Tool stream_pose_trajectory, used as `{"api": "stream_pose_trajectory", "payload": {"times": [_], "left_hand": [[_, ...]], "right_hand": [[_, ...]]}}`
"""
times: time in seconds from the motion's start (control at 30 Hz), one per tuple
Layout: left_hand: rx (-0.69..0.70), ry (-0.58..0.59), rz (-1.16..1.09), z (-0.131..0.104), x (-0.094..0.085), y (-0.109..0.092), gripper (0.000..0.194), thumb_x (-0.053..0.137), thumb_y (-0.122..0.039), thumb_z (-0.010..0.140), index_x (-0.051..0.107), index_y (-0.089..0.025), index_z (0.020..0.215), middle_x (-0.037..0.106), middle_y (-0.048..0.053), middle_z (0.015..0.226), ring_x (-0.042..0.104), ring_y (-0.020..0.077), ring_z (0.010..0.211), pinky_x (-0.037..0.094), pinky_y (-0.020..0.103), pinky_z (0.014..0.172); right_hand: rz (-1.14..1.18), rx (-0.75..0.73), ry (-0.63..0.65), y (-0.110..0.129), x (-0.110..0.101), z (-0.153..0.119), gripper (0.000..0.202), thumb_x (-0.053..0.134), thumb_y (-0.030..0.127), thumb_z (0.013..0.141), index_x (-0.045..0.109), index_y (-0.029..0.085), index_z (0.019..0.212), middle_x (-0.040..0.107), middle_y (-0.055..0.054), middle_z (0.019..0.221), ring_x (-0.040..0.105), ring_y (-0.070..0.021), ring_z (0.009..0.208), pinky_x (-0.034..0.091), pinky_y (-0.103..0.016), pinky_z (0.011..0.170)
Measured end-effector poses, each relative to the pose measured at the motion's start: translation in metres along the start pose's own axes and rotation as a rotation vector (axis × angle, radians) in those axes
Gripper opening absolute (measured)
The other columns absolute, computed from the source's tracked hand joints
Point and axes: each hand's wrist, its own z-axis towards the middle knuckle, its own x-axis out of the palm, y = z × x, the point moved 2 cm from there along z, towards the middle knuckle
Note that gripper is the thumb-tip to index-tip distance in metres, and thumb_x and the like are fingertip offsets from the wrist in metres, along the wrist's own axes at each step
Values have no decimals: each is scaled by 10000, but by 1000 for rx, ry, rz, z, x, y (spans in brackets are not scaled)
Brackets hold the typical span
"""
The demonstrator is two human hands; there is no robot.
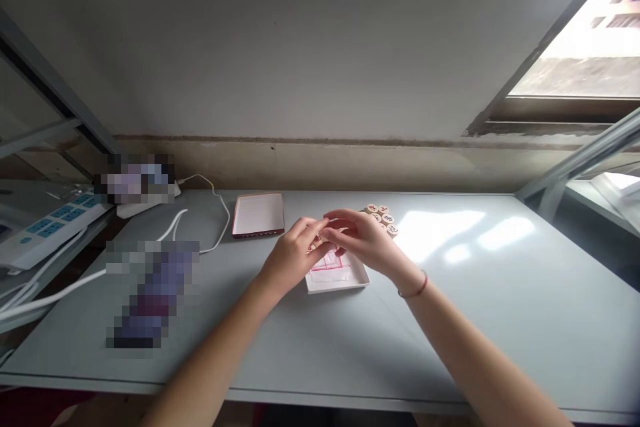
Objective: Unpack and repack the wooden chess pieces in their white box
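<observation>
My left hand (296, 250) and my right hand (363, 237) meet above a shallow white box (339, 287). Between their curled fingers show round wooden Chinese chess pieces (316, 241), partly hidden. The left fingers are closed around them, and the right thumb and fingertips pinch in from the other side. In the box lies a folded clear plastic sheet (327, 267) printed with red lines. Just behind my right hand stand several Chinese chess pieces (385, 217) grouped together, with red and dark characters on top.
An upturned box lid (259, 215) with a red edge lies at the back left of the grey table (400, 353). White cables (223, 213) run across the left side to a power strip (55, 227). Blurred-out items (157, 297) lie at left. Metal posts flank both ends.
</observation>
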Motion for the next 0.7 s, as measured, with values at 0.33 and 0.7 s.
{"api": "stream_pose_trajectory", "payload": {"times": [0.33,0.7], "left_hand": [[-48,-8,19,3,5,3,31,591,-216,839,590,-190,824,609,31,958,604,138,817,488,260,744],[73,212,490,3,26,12,111,558,-150,800,629,-216,854,665,30,967,522,218,952,370,375,840]], "right_hand": [[184,34,-246,-24,-21,-16,407,672,520,736,623,156,911,675,-85,917,666,-173,748,592,-333,665],[14,-30,-156,-27,-14,-21,352,604,513,794,592,183,915,648,-66,872,649,-176,751,580,-273,525]]}}
